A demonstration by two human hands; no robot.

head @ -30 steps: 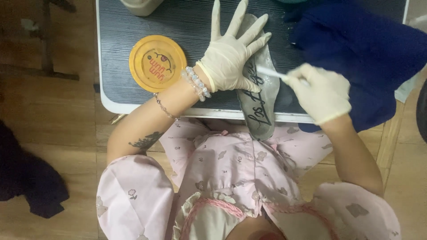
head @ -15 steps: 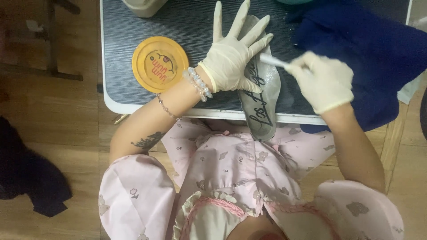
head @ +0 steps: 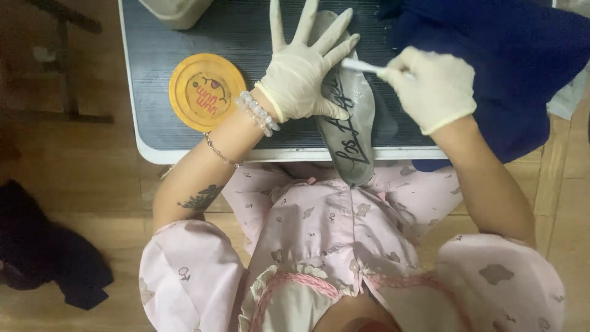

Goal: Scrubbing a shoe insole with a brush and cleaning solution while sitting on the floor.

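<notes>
The work surface is a small table (head: 184, 132) with a dark grey ribbed top and a white rounded rim, and it stands on a wooden floor of light brown planks (head: 74, 166). On the floor at the left lies a dark cloth (head: 49, 258), well apart from the table. On the table, left of the hands, lies a round yellow-orange lid (head: 206, 92) with a drawn face and some red letters on it. At the far edge of the table stands a beige container (head: 175, 9), only partly in view. A large dark blue cloth (head: 510, 67) covers the right part of the table and hangs over its edge. In the middle lies a grey shoe insole (head: 350, 129) with black handwriting-style letters along it; its heel end passes over the near rim of the table toward the person's pink patterned shirt (head: 326, 227). The left hand (head: 301, 77), in a cream glove, lies flat on the insole with the fingers spread wide and presses it down. The right hand (head: 433, 89), also gloved, has the fingers closed around a thin white stick-like tool (head: 359, 65), whose tip touches the upper part of the insole just beside the left fingers.
</notes>
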